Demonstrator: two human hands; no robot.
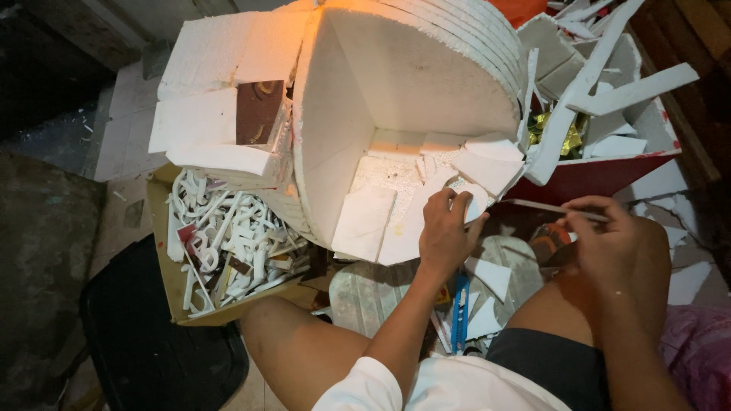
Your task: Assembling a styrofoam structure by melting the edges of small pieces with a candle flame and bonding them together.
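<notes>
Pressing down on a small round foam piece (470, 199), the left hand (448, 228) has its fingers curled over it, thumb on the right edge, pinning it to the flat foam floor of the big white foam structure (396, 84). That structure rises straight ahead, a curved stack of sheets with an upright wall on its left. Over to the right, the right hand (609, 243) has its fingers pinched shut on a thin stick-like tool (556, 208), which points left toward the round piece; its tip stops just short of the left hand. Whether that tool is a blade or a strip, I cannot tell.

Left of the structure sits a cardboard box (164, 251) full of white cut-out foam shapes (228, 243). Upper right, a red box (594, 175) holds foam offcuts and some gold foil (567, 137). A blue-handled tool (460, 308) lies on the floor between the knees, among loose white scraps. A dark bin (145, 342) sits at lower left.
</notes>
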